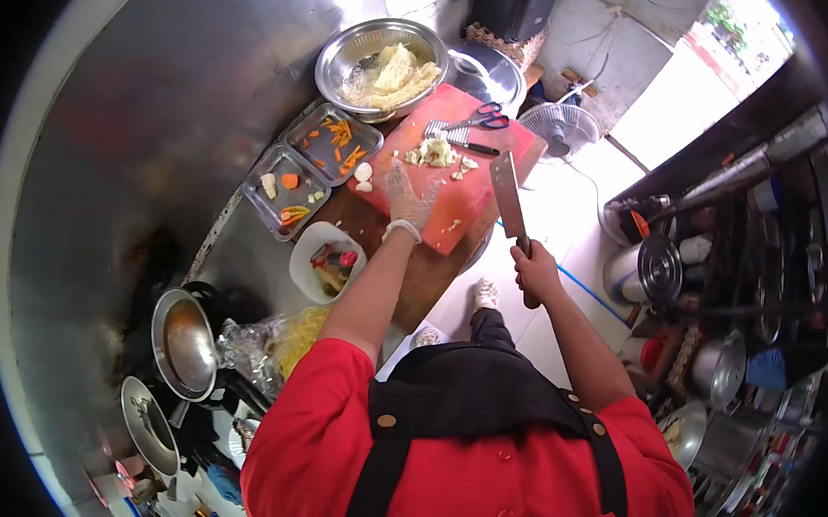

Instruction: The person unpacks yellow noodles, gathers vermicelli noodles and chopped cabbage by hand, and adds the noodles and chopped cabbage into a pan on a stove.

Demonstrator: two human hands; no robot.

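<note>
My right hand (pixel 535 271) is wrapped round the handle of a cleaver (pixel 506 190), whose broad blade points up beside the right edge of the red cutting board (pixel 463 196). In a clear plastic glove, my left hand (pixel 404 201) rests over the board's left part, thumb and fingers apart, holding nothing. Just beyond its fingertips lies a heap of pale chopped vegetable pieces (pixel 434 151). Behind the heap are blue-handled scissors (pixel 487 117) and a crinkle cutter (pixel 449 131) with a metal blade. White garlic-like pieces (pixel 363 173) sit left of my gloved hand.
A steel colander (pixel 325 68) of pale vegetable stands at the back. Left are metal trays (pixel 321 169) with cut carrot and a white tub (pixel 299 277) of scraps. A fan (pixel 558 126) stands behind right; pots (pixel 628 272) line the right side, pans (pixel 184 345) the left.
</note>
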